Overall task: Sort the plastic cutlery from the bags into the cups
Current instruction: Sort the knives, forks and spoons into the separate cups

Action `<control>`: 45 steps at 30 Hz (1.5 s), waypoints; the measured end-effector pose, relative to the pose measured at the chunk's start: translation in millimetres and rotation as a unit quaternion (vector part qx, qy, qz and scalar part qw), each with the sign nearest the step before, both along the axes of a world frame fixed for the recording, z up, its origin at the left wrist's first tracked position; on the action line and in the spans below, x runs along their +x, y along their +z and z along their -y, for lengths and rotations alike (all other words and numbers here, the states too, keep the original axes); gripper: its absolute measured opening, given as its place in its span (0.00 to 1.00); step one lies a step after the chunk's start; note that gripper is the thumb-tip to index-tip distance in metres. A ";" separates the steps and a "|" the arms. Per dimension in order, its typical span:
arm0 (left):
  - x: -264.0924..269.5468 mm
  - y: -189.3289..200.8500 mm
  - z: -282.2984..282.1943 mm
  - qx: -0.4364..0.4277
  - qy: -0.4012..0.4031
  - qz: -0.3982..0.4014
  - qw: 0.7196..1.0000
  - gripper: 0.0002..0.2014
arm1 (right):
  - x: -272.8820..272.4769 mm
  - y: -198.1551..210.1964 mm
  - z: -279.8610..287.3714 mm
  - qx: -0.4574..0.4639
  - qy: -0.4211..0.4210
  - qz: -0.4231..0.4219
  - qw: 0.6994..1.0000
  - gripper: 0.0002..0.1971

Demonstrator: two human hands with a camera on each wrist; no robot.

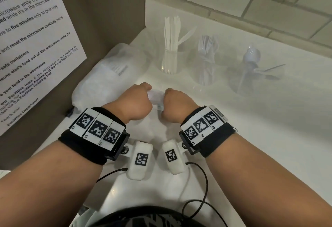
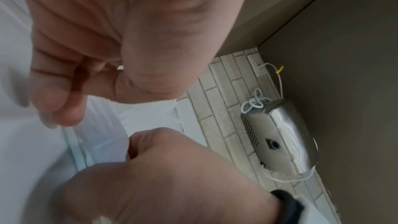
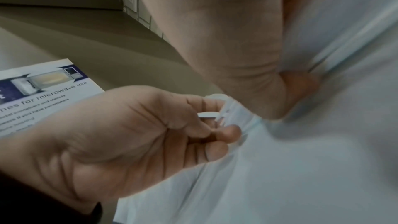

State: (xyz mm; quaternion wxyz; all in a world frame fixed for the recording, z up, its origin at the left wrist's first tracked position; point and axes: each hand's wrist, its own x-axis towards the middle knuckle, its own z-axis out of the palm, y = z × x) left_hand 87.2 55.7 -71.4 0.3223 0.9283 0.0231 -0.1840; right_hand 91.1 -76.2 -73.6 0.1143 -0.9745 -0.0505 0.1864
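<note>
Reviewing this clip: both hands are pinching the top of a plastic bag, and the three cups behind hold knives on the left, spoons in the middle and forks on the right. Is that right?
Not quite: the order is wrong. In the head view the middle cup holds forks and the right cup holds spoons. The rest stands: knives in the left cup, and the left hand and right hand both pinch the plastic bag.

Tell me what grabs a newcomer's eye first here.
Both fists up front: left hand and right hand each pinch the top of a clear plastic bag. Behind stand three clear cups: knives, forks, spoons.
</note>
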 end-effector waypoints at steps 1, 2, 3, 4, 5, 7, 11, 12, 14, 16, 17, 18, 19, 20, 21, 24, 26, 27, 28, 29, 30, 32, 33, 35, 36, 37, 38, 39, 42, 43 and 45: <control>-0.2 0.5 -1.1 -0.012 0.006 -0.003 1.000 0.31 | 0.2 -0.7 -0.2 -0.003 -0.002 -0.002 1.000 0.11; 0.1 0.9 -2.1 -0.028 0.013 -0.005 1.000 0.31 | 0.4 -0.9 -0.4 -0.008 0.000 -0.003 1.000 0.10; 0.1 2.1 -3.0 -0.047 0.024 -0.010 0.999 0.30 | 1.3 -1.0 -0.8 -0.016 0.007 -0.005 1.000 0.09; 0.1 3.5 -3.8 -0.066 0.033 -0.012 0.997 0.30 | 1.7 -0.7 -0.9 -0.021 0.016 -0.007 1.000 0.08; -0.6 5.7 -4.1 -0.076 0.040 -0.010 0.996 0.31 | 2.2 -0.3 -0.6 -0.024 0.021 -0.009 0.999 0.10; -2.3 10.5 -3.7 -0.074 0.052 0.011 0.996 0.32 | 3.7 -1.1 1.1 -0.014 0.018 -0.006 1.000 0.13; -10.2 22.5 2.0 -0.102 0.069 0.092 0.988 0.31 | 0.9 -8.5 4.2 0.005 0.032 0.020 0.999 0.08; -12.1 24.3 3.0 -0.113 0.076 0.117 0.984 0.31 | 1.3 -9.1 5.5 -0.005 0.044 0.026 0.999 0.07; -14.2 26.9 3.7 -0.145 0.106 0.169 0.969 0.29 | 4.7 -1.1 11.2 -0.002 0.053 0.024 0.998 0.06; -13.9 29.4 4.0 -0.183 0.143 0.207 0.950 0.25 | 13.5 16.4 18.3 0.145 -0.021 0.014 0.989 0.05; -13.3 29.8 5.1 -0.197 0.157 0.211 0.945 0.24 | 16.3 27.9 20.8 0.281 -0.091 0.008 0.955 0.04; -12.6 29.0 6.7 -0.212 0.164 0.196 0.943 0.22 | 18.0 40.9 22.7 0.427 -0.154 0.006 0.891 0.05; -11.5 27.2 9.1 -0.243 0.170 0.166 0.941 0.20 | 18.9 52.3 23.1 0.550 -0.194 -0.003 0.812 0.06; -10.6 26.2 12.0 -0.297 0.176 0.116 0.931 0.18 | 19.7 61.6 23.2 0.643 -0.210 -0.019 0.737 0.07; -10.6 27.4 15.7 -0.368 0.185 0.045 0.910 0.16 | 20.4 69.1 22.2 0.703 -0.213 -0.037 0.677 0.08; -8.5 36.3 20.3 -0.542 0.189 -0.167 0.801 0.25 | 24.0 85.4 17.0 0.768 -0.195 -0.064 0.606 0.08; -6.0 42.9 17.6 -0.605 0.184 -0.225 0.741 0.28 | 26.4 87.5 14.3 0.778 -0.173 -0.051 0.601 0.07; -5.0 45.9 15.7 -0.632 0.189 -0.236 0.714 0.29 | 26.6 86.5 12.5 0.778 -0.163 -0.041 0.605 0.07; -3.8 48.3 13.9 -0.653 0.196 -0.236 0.693 0.28 | 26.4 84.8 10.7 0.775 -0.156 -0.034 0.612 0.08; -2.9 51.0 12.8 -0.668 0.204 -0.232 0.677 0.27 | 25.9 81.8 9.5 0.769 -0.149 -0.026 0.621 0.09; -1.8 52.5 12.0 -0.683 0.210 -0.226 0.662 0.25 | 25.4 77.9 8.4 0.761 -0.141 -0.018 0.632 0.11; -1.3 54.1 11.4 -0.700 0.219 -0.214 0.645 0.23 | 22.7 70.1 6.3 0.743 -0.122 -0.001 0.658 0.13; -1.3 54.2 11.6 -0.700 0.222 -0.211 0.645 0.22 | 21.4 67.6 5.1 0.733 -0.116 0.005 0.670 0.13; -1.2 51.6 11.5 -0.692 0.227 -0.204 0.654 0.24 | 20.4 65.8 2.1 0.715 -0.122 0.005 0.688 0.10; -0.3 48.6 9.4 -0.681 0.228 -0.198 0.667 0.26 | 20.3 66.1 1.3 0.710 -0.128 0.002 0.692 0.08; -0.2 47.5 8.2 -0.663 0.220 -0.188 0.691 0.28 | 19.9 66.9 0.8 0.707 -0.131 0.001 0.695 0.06; 1.9 45.2 5.7 -0.640 0.208 -0.159 0.722 0.30 | 19.4 67.7 1.2 0.702 -0.126 0.006 0.701 0.04; 3.2 45.1 4.0 -0.620 0.186 -0.115 0.753 0.30 | 18.4 67.6 2.0 0.687 -0.113 0.019 0.718 0.04; 3.9 52.9 3.0 -0.592 0.097 0.033 0.799 0.25 | 13.3 63.9 3.5 0.565 -0.055 0.070 0.820 0.05; 3.9 57.1 4.3 -0.600 0.077 0.069 0.793 0.28 | 11.2 62.5 2.9 0.513 -0.037 0.079 0.854 0.08; 4.8 65.3 7.4 -0.619 0.064 0.122 0.773 0.32 | 7.6 59.7 -0.5 0.427 0.002 0.081 0.901 0.11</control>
